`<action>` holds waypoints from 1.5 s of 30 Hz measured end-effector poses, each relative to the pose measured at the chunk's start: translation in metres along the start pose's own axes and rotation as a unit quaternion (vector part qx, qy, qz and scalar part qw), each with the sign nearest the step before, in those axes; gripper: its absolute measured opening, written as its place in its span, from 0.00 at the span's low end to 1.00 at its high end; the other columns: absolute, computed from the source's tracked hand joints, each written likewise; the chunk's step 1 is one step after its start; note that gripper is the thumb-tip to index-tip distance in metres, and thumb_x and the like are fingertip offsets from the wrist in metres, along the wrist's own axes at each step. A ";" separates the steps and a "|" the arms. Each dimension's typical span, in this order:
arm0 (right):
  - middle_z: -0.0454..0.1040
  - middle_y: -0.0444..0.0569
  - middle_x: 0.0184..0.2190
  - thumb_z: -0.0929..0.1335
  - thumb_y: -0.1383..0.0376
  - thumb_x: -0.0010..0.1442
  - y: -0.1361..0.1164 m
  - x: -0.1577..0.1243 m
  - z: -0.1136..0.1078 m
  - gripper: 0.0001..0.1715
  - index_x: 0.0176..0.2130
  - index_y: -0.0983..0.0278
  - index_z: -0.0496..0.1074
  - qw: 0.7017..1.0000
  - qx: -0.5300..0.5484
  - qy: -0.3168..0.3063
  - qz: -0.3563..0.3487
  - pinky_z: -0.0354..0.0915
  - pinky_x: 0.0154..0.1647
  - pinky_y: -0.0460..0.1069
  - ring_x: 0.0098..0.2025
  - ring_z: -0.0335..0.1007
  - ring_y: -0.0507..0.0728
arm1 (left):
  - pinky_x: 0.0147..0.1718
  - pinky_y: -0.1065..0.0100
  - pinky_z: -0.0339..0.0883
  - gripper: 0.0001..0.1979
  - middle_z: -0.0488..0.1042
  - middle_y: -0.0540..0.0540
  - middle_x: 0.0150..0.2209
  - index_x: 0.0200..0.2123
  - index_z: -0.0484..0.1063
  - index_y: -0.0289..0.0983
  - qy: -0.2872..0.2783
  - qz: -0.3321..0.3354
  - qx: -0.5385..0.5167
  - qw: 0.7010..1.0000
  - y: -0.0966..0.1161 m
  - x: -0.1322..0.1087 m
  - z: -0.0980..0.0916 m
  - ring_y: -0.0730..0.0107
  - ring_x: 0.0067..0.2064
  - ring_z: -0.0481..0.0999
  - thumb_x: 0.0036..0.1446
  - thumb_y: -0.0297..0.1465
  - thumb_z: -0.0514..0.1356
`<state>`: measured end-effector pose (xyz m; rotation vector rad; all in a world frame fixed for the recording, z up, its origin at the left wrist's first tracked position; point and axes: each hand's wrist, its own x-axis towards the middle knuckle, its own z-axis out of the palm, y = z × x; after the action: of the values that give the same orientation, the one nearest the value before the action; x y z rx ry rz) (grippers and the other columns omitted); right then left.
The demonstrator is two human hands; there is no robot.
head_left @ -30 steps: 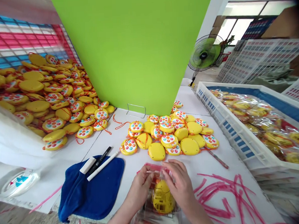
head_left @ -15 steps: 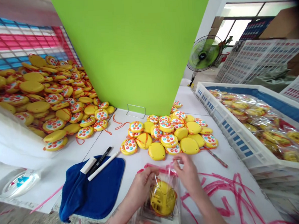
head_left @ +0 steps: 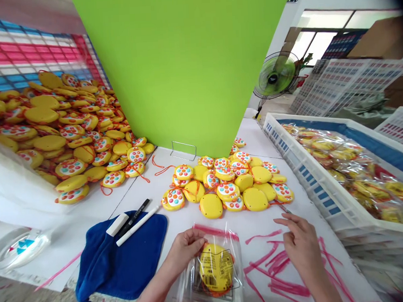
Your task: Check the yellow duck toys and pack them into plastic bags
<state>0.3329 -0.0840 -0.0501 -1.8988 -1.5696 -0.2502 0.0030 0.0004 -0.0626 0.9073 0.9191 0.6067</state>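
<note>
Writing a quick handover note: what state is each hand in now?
Left hand: closed, holding a clear bag.
Right hand: open, holding nothing visible.

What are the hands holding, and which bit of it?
The left hand pinches the clear bag with the yellow toy inside, near its top left corner. The right hand holds nothing that I can see.

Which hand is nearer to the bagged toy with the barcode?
Left. The left hand touches the clear bag at its upper left, just beside the toy; the right hand is apart, off to the toy's right, near the pink strips.
</note>
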 end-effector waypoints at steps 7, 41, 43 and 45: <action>0.77 0.48 0.32 0.65 0.58 0.59 -0.096 0.001 0.033 0.15 0.43 0.63 0.72 0.873 0.335 -0.313 0.168 0.66 0.33 0.51 0.32 0.72 0.58 | 0.28 0.73 0.61 0.18 0.77 0.48 0.27 0.32 0.75 0.33 -0.026 0.023 -0.021 0.999 0.007 -0.006 0.007 0.75 0.27 0.71 0.46 0.42 0.69; 0.76 0.49 0.28 0.72 0.51 0.52 -0.044 0.026 -0.022 0.19 0.34 0.64 0.76 0.827 0.457 0.097 0.312 0.68 0.29 0.52 0.27 0.71 0.58 | 0.35 0.68 0.66 0.06 0.75 0.46 0.35 0.38 0.67 0.39 0.003 0.122 0.269 0.955 0.015 -0.015 0.015 0.66 0.36 0.74 0.56 0.30 0.59; 0.76 0.48 0.34 0.70 0.55 0.55 -0.030 0.039 -0.034 0.19 0.44 0.62 0.73 0.796 0.453 0.295 0.270 0.69 0.34 0.53 0.30 0.73 0.57 | 0.36 0.66 0.66 0.05 0.74 0.46 0.36 0.36 0.69 0.38 0.017 0.155 0.393 0.906 0.010 -0.014 0.015 0.65 0.36 0.73 0.55 0.27 0.57; 0.74 0.48 0.40 0.68 0.57 0.57 -0.024 0.048 -0.034 0.25 0.54 0.58 0.66 0.794 0.440 0.344 0.241 0.69 0.37 0.54 0.33 0.74 0.57 | 0.38 0.65 0.67 0.07 0.73 0.45 0.40 0.38 0.70 0.39 0.034 0.190 0.483 0.854 0.006 -0.011 0.018 0.64 0.39 0.73 0.55 0.25 0.57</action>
<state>0.3324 -0.0634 0.0102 -1.1623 -0.4940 0.0369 0.0129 -0.0127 -0.0476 2.0228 1.1289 0.4897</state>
